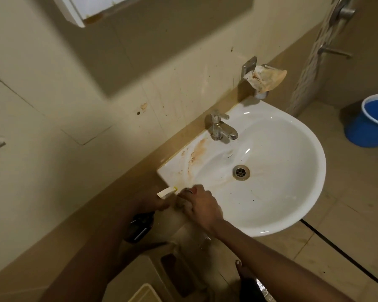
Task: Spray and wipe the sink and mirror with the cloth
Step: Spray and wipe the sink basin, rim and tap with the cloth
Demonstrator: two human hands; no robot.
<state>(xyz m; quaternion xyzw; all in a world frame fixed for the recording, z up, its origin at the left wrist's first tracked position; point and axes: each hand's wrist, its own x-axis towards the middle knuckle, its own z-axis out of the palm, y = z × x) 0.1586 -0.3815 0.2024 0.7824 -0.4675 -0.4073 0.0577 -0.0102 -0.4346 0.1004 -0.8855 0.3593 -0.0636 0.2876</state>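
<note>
1. The left hand [153,202] is wrapped around the neck of a dark spray bottle [140,227], with its pale nozzle [167,190] aimed toward the near-left rim of the sink [292,192].
2. The right hand [202,205] is closed over a pale cloth [181,216] at that same rim, just beside the nozzle. The cloth hangs down below the edge.
3. The mirror [92,5] sits high on the wall, well apart from both hands, with only its lower corner in view.
4. The bottle looks stiff and fairly light, possibly slick if wet. The neck below the trigger seems the safest hold.
5. The cloth is soft and limp. Bunching it into the palm should keep loose ends from dragging.
6. Brown stains run along the left side of the bowl near the tap [220,127], so that area likely needs firm rubbing.
7. The bowl is open and roomy, but the tap and the wall ledge crowd the back edge.
8. A holder with a stained rag [264,78] juts out above the far corner of the sink, and a blue bucket [369,123] stands on the floor to the right.
</note>
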